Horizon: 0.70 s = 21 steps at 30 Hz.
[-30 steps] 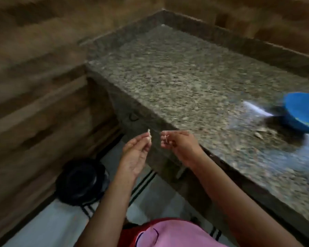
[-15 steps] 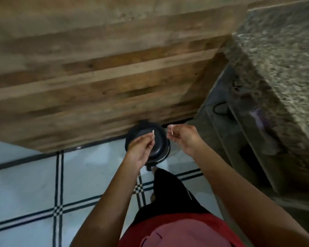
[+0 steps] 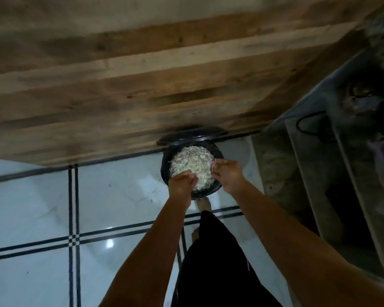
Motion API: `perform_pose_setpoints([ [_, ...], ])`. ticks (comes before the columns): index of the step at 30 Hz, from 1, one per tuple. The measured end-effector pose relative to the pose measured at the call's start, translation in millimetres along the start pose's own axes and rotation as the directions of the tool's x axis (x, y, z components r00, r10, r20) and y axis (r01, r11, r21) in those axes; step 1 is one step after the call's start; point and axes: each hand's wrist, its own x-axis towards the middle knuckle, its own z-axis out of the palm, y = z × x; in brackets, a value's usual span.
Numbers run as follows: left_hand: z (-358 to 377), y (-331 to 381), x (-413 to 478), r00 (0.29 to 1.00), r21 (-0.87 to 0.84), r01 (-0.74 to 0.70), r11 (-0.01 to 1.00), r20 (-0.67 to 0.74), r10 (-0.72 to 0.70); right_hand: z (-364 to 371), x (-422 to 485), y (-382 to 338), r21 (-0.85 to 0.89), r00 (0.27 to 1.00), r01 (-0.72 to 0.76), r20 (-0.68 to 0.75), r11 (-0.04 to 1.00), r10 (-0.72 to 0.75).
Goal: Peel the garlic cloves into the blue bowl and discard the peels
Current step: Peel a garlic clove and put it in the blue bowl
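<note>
Garlic peels [image 3: 192,161]: pale heap filling a round black bin [image 3: 164,171], directly under and just ahead of both hands. Bin lid [image 3: 191,135] is flipped up at the far side of the hands, leaning on the wood-plank wall [image 3: 142,85].

Left hand [image 3: 182,183]: over the near-left rim of the bin, knuckles up, fingers curled down with tips bunched above the heap. Cannot tell if it holds a peel.

Right hand [image 3: 228,175]: over the near-right rim, just beside the left hand but not touching it, fingertips drawn together and pointing at the heap. There is a pale sliver at the tips, not separable from the pile behind it, so I cannot tell if it is pinched.

Below the hands: bare foot [image 3: 204,203] touching the near edge of the bin, and a black garment [image 3: 213,262] between the forearms. White tiled floor [image 3: 120,196] with dark double lines lies left of the left hand. Right of the right hand is a dim shelf unit [image 3: 319,173] with a looped black cable [image 3: 308,122]; the rest of its contents is too dark to read.
</note>
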Motion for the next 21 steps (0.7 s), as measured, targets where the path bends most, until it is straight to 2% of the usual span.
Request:
perform_pose_setpoints([
  [3,25.7,3.9,20.8,0.998,-0.049,0.056,0.997,-0.023,-0.057,19.7,23.1,6.8,-0.124,0.998,-0.036,-0.06,0.992,0.029],
  [5,40.3,4.9,21.3,0.999,0.129,0.044,0.991,0.001,-0.044,35.0,25.6,12.1,-0.171,0.997,-0.081,-0.033,0.982,0.076],
  [6,46.1,6.4,21.2,0.999,0.094,0.048,0.994,0.014,-0.049,39.9,25.6,16.5,-0.212,0.998,-0.067,-0.014,0.975,0.065],
  [7,50.4,7.9,25.9,0.999,0.03,0.046,0.998,0.001,-0.046,41.9,25.8,22.0,-0.293,0.999,-0.035,0.009,0.956,0.039],
  [8,47.3,9.9,35.1,0.997,-0.06,0.042,0.997,0.067,-0.038,39.6,28.5,28.7,-0.395,0.999,0.013,0.048,0.919,0.006],
  [9,45.2,15.7,38.9,0.983,-0.204,0.165,0.965,0.11,-0.144,34.4,34.4,35.7,-0.495,0.995,0.074,0.09,0.866,-0.033],
  [10,43.3,17.2,46.8,0.965,-0.244,0.247,0.938,0.149,-0.216,27.1,37.8,39.8,-0.585,0.991,0.127,0.105,0.801,-0.081],
  [12,34.0,22.4,56.4,0.952,-0.239,0.287,0.928,0.176,-0.25,15.4,43.1,44.2,-0.651,0.983,0.172,0.069,0.739,-0.168],
  [14,32.5,19.5,58.4,0.938,-0.255,0.313,0.915,0.232,-0.257,19.9,34.3,42.3,-0.592,0.951,0.302,0.131,0.748,-0.28],
  [16,37.0,18.9,50.0,0.935,-0.234,0.318,0.919,0.238,-0.263,26.3,23.8,43.8,-0.635,0.914,0.404,0.3,0.658,-0.273],
  [17,38.3,19.3,45.0,0.939,-0.227,0.298,0.927,0.243,-0.243,25.0,24.3,45.0,-0.685,0.91,0.415,0.326,0.598,-0.258],
  [18,38.4,22.5,38.7,0.945,-0.225,0.271,0.936,0.246,-0.215,22.2,22.4,40.2,-0.717,0.924,0.382,0.297,0.584,-0.24],
  [20,37.9,30.4,19.8,0.968,-0.243,0.145,0.959,0.237,-0.087,12.7,11.1,24.1,-0.661,0.957,0.289,0.169,0.692,-0.237],
  [21,39.1,35.5,6.1,0.973,-0.228,0.08,0.97,0.23,-0.027,6.2,0.1,14.3,-0.555,0.969,0.244,0.099,0.795,-0.228],
])
